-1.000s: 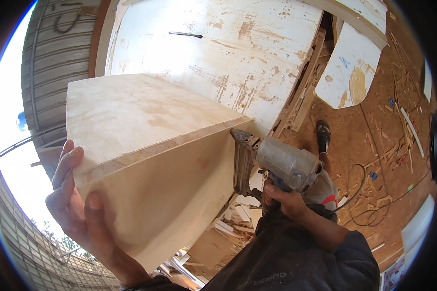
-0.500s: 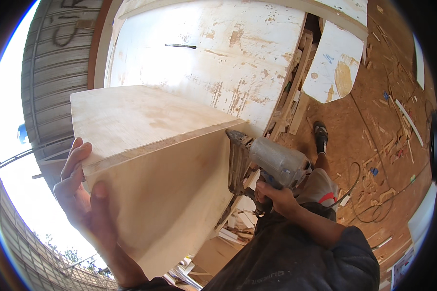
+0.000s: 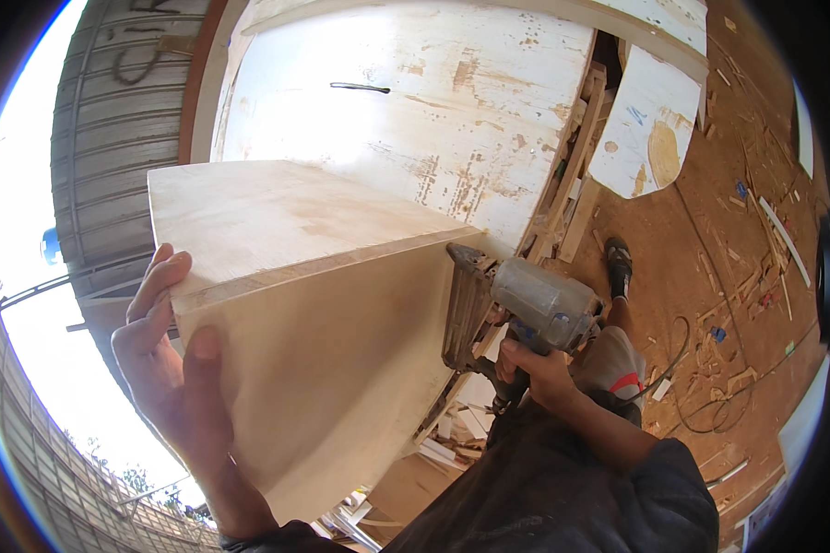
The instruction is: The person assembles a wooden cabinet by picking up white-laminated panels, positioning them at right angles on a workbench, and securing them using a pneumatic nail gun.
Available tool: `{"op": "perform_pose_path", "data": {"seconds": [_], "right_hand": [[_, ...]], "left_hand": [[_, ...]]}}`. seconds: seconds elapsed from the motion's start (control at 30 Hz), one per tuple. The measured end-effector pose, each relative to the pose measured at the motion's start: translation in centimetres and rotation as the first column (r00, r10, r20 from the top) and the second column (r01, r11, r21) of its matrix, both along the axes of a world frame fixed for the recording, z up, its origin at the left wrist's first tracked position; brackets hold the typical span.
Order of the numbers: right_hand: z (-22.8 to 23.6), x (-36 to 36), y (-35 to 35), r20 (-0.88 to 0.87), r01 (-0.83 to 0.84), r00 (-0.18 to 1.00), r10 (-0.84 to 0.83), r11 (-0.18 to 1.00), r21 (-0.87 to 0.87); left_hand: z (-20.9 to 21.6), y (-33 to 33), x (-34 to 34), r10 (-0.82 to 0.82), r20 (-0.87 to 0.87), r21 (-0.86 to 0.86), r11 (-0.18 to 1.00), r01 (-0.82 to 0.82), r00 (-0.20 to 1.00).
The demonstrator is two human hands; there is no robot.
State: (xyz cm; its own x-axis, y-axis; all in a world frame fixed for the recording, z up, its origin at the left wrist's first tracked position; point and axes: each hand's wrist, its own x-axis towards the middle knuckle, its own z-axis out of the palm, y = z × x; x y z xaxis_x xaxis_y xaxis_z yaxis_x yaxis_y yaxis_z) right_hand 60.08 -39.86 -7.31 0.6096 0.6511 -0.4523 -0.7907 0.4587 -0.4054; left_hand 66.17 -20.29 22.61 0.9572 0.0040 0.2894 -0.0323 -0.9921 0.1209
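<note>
The left hand [image 3: 171,369] clasps the near corner of the box [image 3: 314,313] at about 8 o'clock in the view: fingers wrapped over the top panel's edge, thumb pressed flat on the front panel. The box is two plywood panels meeting at a right-angle seam that runs from the left hand up toward 3 o'clock; it fills the middle of the view, held up off the floor [image 3: 710,276].

The right hand [image 3: 535,369] is closed round the grip of a grey nailer [image 3: 516,309], just right of centre. The nailer's nose and magazine are touching the far end of the seam.

Judging by its look, the plywood is stiff and will not sag, but the panels are broad, so the box is likely bulky rather than heavy and apt to swing if held by one corner only. The faces look smooth and dry, offering little friction; an edge or corner, where fingers can hook over, is the surer place to take hold, as the left hand does now. The thin edges may split or bruise if knocked. The nailer looks dense and nose-heavy; its grip is the only sensible hold.

At 12 o'clock stands a large white board [image 3: 415,101] with flaking paint. A hose [image 3: 710,405] trails over the floor among wood scraps at 4 o'clock, and a shoe [image 3: 618,263] shows near 3 o'clock.
</note>
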Motion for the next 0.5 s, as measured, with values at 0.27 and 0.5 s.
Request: {"op": "perform_pose_path", "data": {"seconds": [0.27,0.5], "right_hand": [[1.6,1.3,-1.4,0.187,-0.105,0.977,0.104,0.994,-0.008],[3.3,4.0,-2.5,0.589,-0.274,0.726,0.354,0.935,-0.224]], "left_hand": [[1.5,1.0,2.4,-0.091,-0.166,0.153,0.981,0.117,0.982],[1.7,1.3,3.7,-0.150,-0.315,0.068,0.981,0.180,0.937]]}}
